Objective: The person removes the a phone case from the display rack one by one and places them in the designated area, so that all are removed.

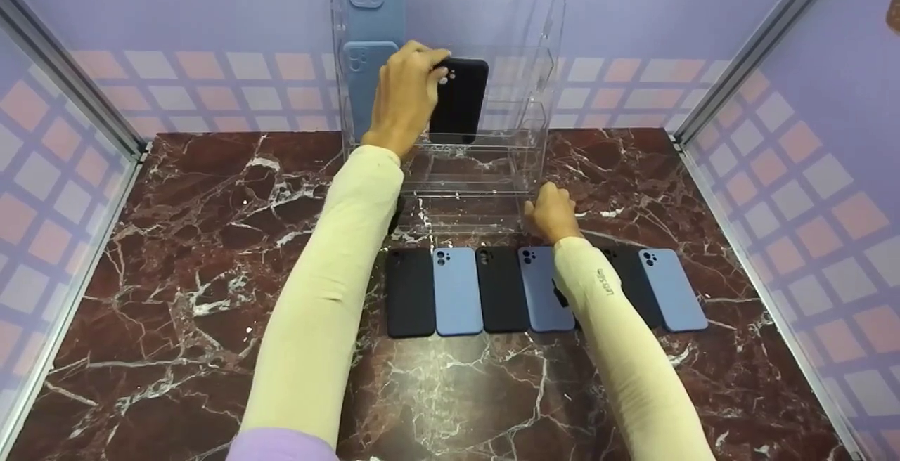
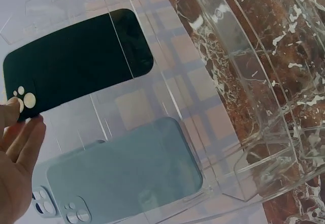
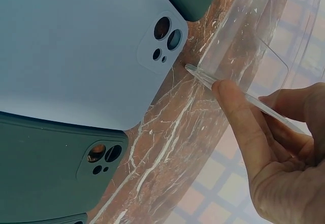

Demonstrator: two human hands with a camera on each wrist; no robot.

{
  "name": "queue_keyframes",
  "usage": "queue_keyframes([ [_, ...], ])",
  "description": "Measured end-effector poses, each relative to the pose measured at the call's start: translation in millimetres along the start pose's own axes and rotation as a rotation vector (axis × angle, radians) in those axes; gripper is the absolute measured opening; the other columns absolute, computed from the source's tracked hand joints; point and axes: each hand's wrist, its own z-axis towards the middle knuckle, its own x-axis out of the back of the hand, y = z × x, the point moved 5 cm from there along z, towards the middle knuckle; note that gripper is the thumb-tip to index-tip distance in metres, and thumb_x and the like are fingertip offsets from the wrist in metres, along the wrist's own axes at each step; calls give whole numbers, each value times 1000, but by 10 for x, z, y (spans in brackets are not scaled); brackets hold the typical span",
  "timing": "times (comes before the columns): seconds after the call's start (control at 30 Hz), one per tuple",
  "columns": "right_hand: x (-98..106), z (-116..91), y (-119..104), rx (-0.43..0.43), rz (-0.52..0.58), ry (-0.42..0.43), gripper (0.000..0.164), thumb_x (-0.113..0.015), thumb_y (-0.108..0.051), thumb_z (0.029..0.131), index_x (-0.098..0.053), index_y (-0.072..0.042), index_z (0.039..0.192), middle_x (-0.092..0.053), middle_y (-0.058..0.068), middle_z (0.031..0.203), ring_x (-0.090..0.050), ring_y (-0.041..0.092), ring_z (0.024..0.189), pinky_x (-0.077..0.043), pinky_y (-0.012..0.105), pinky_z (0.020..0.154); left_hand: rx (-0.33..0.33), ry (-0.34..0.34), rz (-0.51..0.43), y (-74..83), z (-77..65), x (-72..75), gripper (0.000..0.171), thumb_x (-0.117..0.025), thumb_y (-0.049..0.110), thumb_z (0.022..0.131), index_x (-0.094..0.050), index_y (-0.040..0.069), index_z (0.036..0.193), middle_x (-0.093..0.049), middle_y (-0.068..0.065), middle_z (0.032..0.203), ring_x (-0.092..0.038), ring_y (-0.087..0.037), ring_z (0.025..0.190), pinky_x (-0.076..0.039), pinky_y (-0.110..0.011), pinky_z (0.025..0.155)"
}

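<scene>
My left hand pinches a black phone case by its upper corner, thumb at the camera holes. The case stands upright in a tier of a clear acrylic display stand, its lower end behind a clear strip in the left wrist view. Beside it, two blue phone cases lean in the stand's left side: one on the higher tier, another lower and nearer. Down at the front right, my right hand grips the stand's clear side panel between thumb and fingers.
A row of phone cases lies before the stand, among them a black case, a blue case and a light blue case. My right forearm passes over part of this row. A patterned wall rises behind the marbled tabletop.
</scene>
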Motion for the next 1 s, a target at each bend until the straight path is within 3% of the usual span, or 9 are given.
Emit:
queue_keyframes([
  [0.27, -8, 17, -12, -16, 9, -10, 31, -59, -14, 94, -58, 14, 108, -61, 40, 116, -58, 56, 113, -44, 62, 100, -12, 24, -22, 18, -3, 99, 22, -67, 17, 97, -77, 12, 116, -73, -8, 111, -69, -22, 103, -53, -24, 91],
  [0.47, -47, 45, -41, -1, -5, -22, 30, -59, -13, 95, -57, 14, 109, -62, 39, 114, -58, 55, 114, -43, 62, 101, -72, 159, -98, 89, -82, 269, 20, -70, 15, 95, -78, 8, 112, -74, -10, 105, -70, -23, 92, -55, -24, 84],
  [0.63, -51, 71, -45, 11, -11, -10, 28, -60, -11, 94, -58, 14, 105, -63, 40, 112, -59, 55, 112, -45, 62, 99, -166, 294, -221, 132, -254, 526, 17, -72, 11, 93, -77, 2, 107, -74, -15, 100, -68, -24, 84, -53, -25, 75],
  [0.73, -36, 87, -47, 14, -3, -2, 28, -61, -11, 94, -59, 14, 105, -63, 40, 112, -59, 55, 113, -44, 62, 100, -228, 337, -262, 127, -390, 690, 16, -72, 7, 92, -76, -2, 105, -73, -18, 99, -68, -25, 85, -54, -24, 75],
  [0.9, -21, 101, -23, 8, -17, -22, 33, -58, -14, 95, -57, 15, 110, -61, 40, 117, -56, 55, 117, -42, 62, 103, -272, 332, -291, 46, -611, 906, 13, -71, 1, 91, -75, -6, 102, -73, -20, 98, -70, -26, 86, -56, -24, 78],
  [1.0, -18, 103, 7, -4, -24, -31, 35, -57, -15, 96, -56, 15, 113, -59, 41, 119, -55, 55, 118, -41, 62, 103, -234, 297, -306, -48, -731, 989, 12, -73, -2, 89, -75, -6, 101, -73, -20, 96, -70, -26, 84, -56, -22, 76],
])
